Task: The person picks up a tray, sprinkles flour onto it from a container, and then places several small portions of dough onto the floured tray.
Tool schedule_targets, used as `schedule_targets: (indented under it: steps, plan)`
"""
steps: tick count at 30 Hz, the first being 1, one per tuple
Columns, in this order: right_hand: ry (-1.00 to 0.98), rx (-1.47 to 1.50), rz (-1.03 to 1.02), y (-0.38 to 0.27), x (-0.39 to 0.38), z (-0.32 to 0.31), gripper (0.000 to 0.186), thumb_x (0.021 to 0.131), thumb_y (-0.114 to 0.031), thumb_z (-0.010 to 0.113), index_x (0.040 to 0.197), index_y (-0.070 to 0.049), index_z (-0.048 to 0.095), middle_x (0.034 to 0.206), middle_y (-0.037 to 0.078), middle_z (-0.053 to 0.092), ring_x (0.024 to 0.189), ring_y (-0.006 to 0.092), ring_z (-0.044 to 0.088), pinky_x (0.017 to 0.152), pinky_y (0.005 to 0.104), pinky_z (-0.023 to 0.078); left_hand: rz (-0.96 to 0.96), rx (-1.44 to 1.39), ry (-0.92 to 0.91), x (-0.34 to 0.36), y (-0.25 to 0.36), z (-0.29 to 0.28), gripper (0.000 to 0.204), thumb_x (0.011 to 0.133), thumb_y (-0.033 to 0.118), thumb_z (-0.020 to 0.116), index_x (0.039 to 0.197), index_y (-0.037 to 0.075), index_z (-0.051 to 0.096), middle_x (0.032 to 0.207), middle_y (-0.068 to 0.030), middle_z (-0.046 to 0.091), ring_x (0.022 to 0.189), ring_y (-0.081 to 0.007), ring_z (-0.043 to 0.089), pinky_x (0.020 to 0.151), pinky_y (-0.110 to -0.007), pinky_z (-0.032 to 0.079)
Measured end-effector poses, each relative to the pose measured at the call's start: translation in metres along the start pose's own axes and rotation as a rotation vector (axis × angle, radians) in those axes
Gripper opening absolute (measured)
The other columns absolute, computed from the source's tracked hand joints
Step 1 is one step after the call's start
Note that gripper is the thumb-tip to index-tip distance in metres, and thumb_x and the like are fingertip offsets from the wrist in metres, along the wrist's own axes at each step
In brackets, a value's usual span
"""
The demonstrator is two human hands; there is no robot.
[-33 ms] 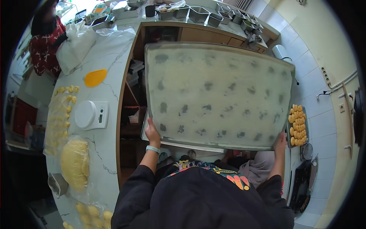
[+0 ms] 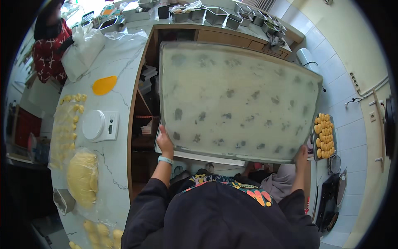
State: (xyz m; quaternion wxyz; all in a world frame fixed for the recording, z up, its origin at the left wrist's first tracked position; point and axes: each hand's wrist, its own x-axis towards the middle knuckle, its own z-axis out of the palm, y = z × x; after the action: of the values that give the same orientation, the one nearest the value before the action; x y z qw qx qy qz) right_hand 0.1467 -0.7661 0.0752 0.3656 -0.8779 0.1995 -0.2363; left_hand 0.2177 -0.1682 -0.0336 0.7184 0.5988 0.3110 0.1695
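Observation:
A large rectangular tray [image 2: 240, 103] with a pale, whitish surface and rows of dark grey patches is held out in front of my body. My left hand [image 2: 165, 143] grips its near left corner, thumb lying along the edge. At the near right corner, my right hand [image 2: 301, 154] holds the rim. The fingers of both hands are partly hidden beneath the tray. The silvery edge of another tray or sheet [image 2: 207, 159] shows just under the near side.
On the left marble counter [image 2: 116, 157] are a white scale [image 2: 99, 125], an orange scraper [image 2: 104, 85], covered dough [image 2: 82, 176] and small dough pieces. A tray of yellow dough balls [image 2: 324, 137] stands right. Metal tins [image 2: 215, 16] line the back; a person [image 2: 49, 52] stands far left.
The tray has shifted and tilted slightly, its far left corner a little higher in the picture and its right side a little lower. Both hands keep their grip.

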Motion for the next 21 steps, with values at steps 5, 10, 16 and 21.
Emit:
schedule_targets:
  steps: [5,10,16,21]
  plan:
    - [-0.145,0.416,0.355,0.022,-0.048,0.083,0.053,0.098,-0.044,0.044,0.127,0.001,0.049,0.12,0.01,0.057,0.11,0.0207,0.053,0.093,0.0326,0.041,0.299,-0.018,-0.123,0.036,0.078,-0.004,0.06,0.096,0.054,0.043,0.059,0.008,0.032,0.056,0.0061,0.027,0.056,-0.007,0.025,0.05,-0.028,0.02]
    - [-0.135,0.585,0.424,0.036,-0.079,0.145,0.056,0.099,-0.045,0.041,0.129,0.002,0.047,0.121,0.01,0.057,0.11,0.0208,0.054,0.093,0.0327,0.043,0.371,0.233,-0.162,0.054,0.122,-0.002,0.064,0.093,0.058,0.045,0.056,0.006,0.037,0.054,0.0057,0.033,0.054,-0.0058,0.029,0.048,-0.028,0.021]
    - [-0.152,0.327,0.593,0.075,-0.088,0.172,0.059,0.099,-0.046,0.038,0.114,0.007,0.058,0.107,0.012,0.063,0.1,0.0204,0.058,0.086,0.0336,0.044,0.337,0.878,-0.155,0.044,0.148,-0.005,0.059,0.096,0.047,0.045,0.071,-0.004,0.06,0.059,-0.0186,0.057,0.057,-0.0341,0.056,0.056,-0.04,0.042]
    - [-0.328,-0.207,0.701,0.11,-0.118,0.18,0.062,0.098,-0.048,0.04,0.101,0.009,0.063,0.096,0.017,0.067,0.089,0.0256,0.063,0.078,0.0403,0.045,0.334,0.969,-0.351,0.024,0.177,-0.013,0.045,0.096,0.035,0.048,0.085,-0.006,0.063,0.072,-0.022,0.062,0.066,-0.0314,0.061,0.065,-0.037,0.046]
